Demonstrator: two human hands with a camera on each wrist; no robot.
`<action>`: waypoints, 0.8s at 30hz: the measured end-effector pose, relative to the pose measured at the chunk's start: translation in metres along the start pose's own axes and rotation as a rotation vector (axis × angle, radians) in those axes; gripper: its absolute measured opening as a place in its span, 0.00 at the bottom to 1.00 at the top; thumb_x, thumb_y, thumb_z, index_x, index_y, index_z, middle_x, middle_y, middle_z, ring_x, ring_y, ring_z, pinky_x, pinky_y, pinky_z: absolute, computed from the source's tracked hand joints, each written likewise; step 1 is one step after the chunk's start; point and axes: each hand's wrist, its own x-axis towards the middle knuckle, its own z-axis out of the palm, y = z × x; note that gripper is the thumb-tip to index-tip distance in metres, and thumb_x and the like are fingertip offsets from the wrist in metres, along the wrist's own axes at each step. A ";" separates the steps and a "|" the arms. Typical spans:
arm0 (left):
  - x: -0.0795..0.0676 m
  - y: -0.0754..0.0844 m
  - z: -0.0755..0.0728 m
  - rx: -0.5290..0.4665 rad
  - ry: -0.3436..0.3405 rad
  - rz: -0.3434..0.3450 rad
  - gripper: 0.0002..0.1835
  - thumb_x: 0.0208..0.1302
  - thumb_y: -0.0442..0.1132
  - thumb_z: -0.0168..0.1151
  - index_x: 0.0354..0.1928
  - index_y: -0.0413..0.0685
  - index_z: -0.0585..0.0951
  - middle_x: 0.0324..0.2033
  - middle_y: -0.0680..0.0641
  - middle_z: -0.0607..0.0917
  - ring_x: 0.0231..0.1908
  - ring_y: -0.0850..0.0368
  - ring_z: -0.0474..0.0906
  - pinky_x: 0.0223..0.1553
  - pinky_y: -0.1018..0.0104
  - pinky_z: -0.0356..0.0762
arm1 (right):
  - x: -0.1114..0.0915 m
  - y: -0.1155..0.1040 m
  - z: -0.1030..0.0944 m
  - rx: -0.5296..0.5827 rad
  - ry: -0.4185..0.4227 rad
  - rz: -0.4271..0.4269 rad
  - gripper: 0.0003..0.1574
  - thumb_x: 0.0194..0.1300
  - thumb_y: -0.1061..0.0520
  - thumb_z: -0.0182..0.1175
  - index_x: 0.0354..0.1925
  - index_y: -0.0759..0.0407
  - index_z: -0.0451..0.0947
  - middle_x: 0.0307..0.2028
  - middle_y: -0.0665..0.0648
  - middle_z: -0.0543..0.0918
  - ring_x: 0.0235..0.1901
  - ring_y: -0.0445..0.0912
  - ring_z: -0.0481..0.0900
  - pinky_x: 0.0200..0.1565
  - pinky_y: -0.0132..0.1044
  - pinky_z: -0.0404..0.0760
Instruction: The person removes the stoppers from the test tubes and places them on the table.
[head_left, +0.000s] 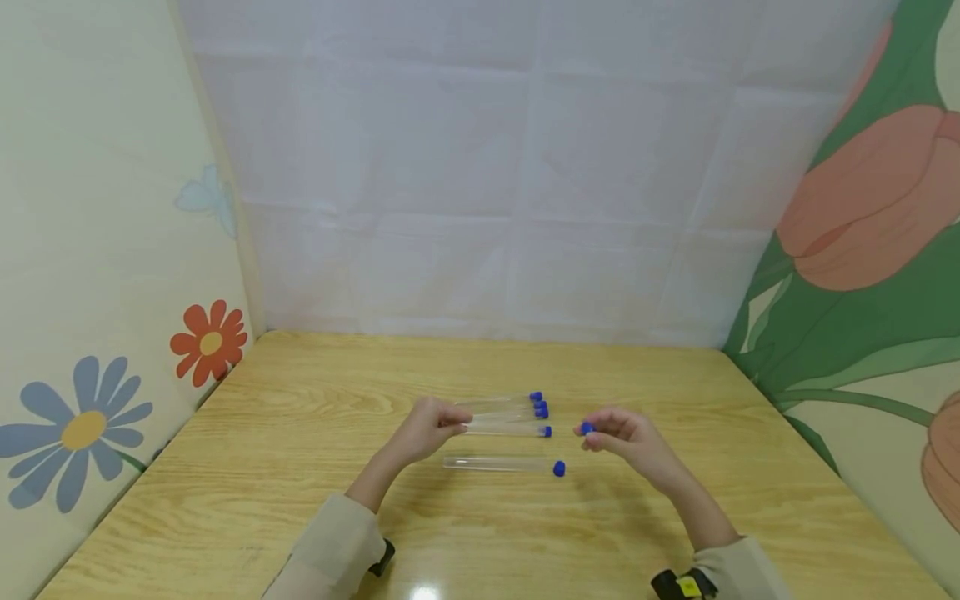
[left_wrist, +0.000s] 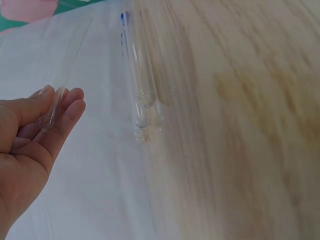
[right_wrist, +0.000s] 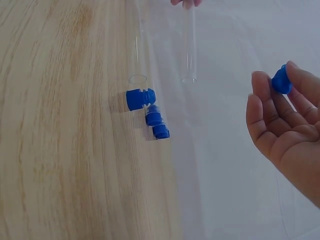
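Note:
My left hand (head_left: 433, 429) pinches a clear test tube (right_wrist: 189, 50) near its rounded end, between thumb and fingers. The tube's open mouth points right, toward my other hand, and is held above the table. In my right hand (head_left: 630, 440), thumb and fingertips pinch a blue stopper (right_wrist: 281, 81), apart from the tube. Below my hands, an uncapped test tube (head_left: 495, 463) lies on the table. Its ribbed blue stopper (right_wrist: 140, 99) lies loose just off the mouth. Several more tubes with blue stoppers (head_left: 547, 432) lie behind it, partly overlapped by the held tube.
The wood-grain table (head_left: 300, 533) runs back to a creased white cloth (head_left: 480, 183). Flower-printed panels stand at the left (head_left: 120, 250) and right (head_left: 885, 350). Light sleeves and dark wrist straps (head_left: 686, 585) show near the front.

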 end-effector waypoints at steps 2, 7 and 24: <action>0.000 0.000 0.000 0.007 -0.013 -0.010 0.09 0.52 0.23 0.60 0.37 0.29 0.81 0.35 0.36 0.82 0.37 0.46 0.80 0.33 0.67 0.79 | 0.000 0.001 0.000 0.001 0.001 0.002 0.14 0.63 0.66 0.52 0.44 0.78 0.68 0.39 0.57 0.80 0.35 0.45 0.79 0.38 0.39 0.79; 0.001 -0.002 0.001 0.015 -0.049 -0.037 0.08 0.53 0.23 0.59 0.37 0.27 0.81 0.35 0.36 0.82 0.37 0.45 0.80 0.34 0.68 0.78 | 0.000 0.003 0.000 0.002 0.006 0.007 0.16 0.63 0.66 0.52 0.44 0.79 0.67 0.40 0.75 0.75 0.35 0.45 0.80 0.38 0.41 0.79; 0.003 -0.010 0.008 0.037 -0.099 -0.065 0.08 0.54 0.23 0.58 0.37 0.27 0.80 0.33 0.36 0.82 0.36 0.46 0.80 0.35 0.66 0.79 | -0.001 0.008 -0.001 0.012 -0.012 0.037 0.19 0.64 0.64 0.52 0.45 0.82 0.65 0.41 0.77 0.74 0.36 0.43 0.79 0.39 0.44 0.78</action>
